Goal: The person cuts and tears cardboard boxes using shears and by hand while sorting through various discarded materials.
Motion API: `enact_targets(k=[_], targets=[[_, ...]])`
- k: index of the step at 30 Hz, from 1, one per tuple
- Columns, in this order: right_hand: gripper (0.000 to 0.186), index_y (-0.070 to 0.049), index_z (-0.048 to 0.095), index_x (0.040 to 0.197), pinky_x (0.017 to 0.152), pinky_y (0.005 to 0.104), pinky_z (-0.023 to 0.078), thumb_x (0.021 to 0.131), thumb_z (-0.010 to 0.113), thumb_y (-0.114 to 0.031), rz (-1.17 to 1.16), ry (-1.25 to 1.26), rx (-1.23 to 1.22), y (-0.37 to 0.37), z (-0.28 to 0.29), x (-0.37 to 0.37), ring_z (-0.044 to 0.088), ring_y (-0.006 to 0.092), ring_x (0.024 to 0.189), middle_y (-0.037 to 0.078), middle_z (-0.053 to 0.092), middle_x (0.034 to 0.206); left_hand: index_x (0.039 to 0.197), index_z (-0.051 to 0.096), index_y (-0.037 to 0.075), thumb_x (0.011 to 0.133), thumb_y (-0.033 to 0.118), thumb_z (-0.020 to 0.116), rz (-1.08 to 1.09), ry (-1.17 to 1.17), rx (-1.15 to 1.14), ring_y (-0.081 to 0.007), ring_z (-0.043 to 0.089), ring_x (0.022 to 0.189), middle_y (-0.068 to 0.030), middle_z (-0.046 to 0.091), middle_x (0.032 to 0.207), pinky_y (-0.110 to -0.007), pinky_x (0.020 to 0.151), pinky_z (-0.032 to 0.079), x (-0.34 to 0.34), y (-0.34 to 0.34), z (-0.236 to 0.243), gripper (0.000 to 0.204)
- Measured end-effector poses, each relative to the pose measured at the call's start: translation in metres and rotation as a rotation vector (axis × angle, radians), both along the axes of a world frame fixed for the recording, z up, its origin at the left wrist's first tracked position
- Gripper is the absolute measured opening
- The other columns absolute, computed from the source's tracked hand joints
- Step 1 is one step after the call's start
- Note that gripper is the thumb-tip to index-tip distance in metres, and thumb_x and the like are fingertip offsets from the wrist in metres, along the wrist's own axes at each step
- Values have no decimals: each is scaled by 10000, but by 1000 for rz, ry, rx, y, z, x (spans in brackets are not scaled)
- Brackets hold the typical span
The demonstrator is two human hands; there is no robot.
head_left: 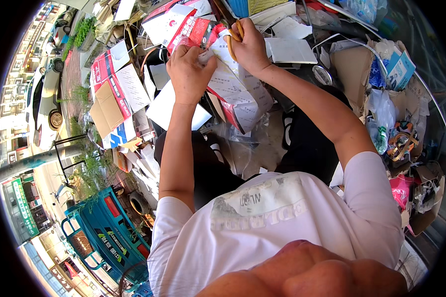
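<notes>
A white and red printed bag (240, 94) stands tilted in front of me, between my legs. My left hand (187, 74) is closed on its crumpled upper edge, with fingers and thumb pinched together. In my right hand (252, 52) is a pair of scissors with yellow-orange handles (231, 45), held up against the top of the bag. The scissors' blades are hard to make out among the bag's folds, so I cannot tell whether they are spread. What the bag contains is hidden.
Flattened red and white cartons (115, 96) lie to the left. White foam boards (291, 50) are beyond my right hand. On the right, a cardboard box (349, 67) sits near clear plastic bags (381, 111). A blue-green cart (106, 237) and a parked car (47, 106) stand farther left.
</notes>
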State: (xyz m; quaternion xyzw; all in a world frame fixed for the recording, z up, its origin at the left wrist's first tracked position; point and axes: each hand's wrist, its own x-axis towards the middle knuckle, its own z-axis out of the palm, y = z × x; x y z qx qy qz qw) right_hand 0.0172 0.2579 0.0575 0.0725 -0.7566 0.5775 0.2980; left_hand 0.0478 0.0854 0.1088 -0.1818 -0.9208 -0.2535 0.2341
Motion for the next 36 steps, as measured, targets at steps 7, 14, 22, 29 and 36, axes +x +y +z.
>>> enact_targets(k=[7, 14, 22, 29, 36], targets=[[262, -57, 491, 966, 677, 413, 520, 793, 686, -75, 5, 59, 120, -13, 15, 9, 655, 323, 797, 97, 631, 890, 725, 638, 78, 744, 263, 756, 221, 158, -110, -285, 588, 738, -60, 618, 635, -418, 739, 412, 10, 15, -16, 220], [239, -34, 512, 1003, 723, 340, 498, 858, 683, -119, -67, -120, 37, -12, 8, -4, 641, 241, 801, 71, 623, 862, 632, 492, 103, 734, 155, 811, 42, 380, 124, -244, 460, 624, -34, 483, 588, -368, 632, 375, -5, 20, -32, 339], [218, -36, 555, 951, 672, 295, 480, 846, 709, -150, -95, -307, -168, 5, -25, -48, 576, 113, 747, 31, 612, 841, 693, 574, 61, 760, 115, 789, -244, 433, 157, -245, 531, 633, -53, 547, 626, -334, 613, 434, 14, 28, -2, 232], [308, -38, 537, 965, 660, 275, 475, 841, 778, -185, 116, -87, 69, -8, 14, -6, 550, 95, 702, 29, 589, 803, 883, 684, -37, 985, 189, 592, -139, -191, 921, -112, 634, 681, -63, 677, 738, -246, 607, 507, 1, -52, 23, 265], [300, -40, 379, 822, 568, 310, 420, 875, 670, 10, 327, -141, -153, -32, 114, 32, 498, 129, 631, 27, 404, 682, 1166, 655, 4, 887, 40, 650, -108, -29, 643, -72, 620, 900, -71, 714, 1015, -212, 689, 505, 36, -78, 64, 282]])
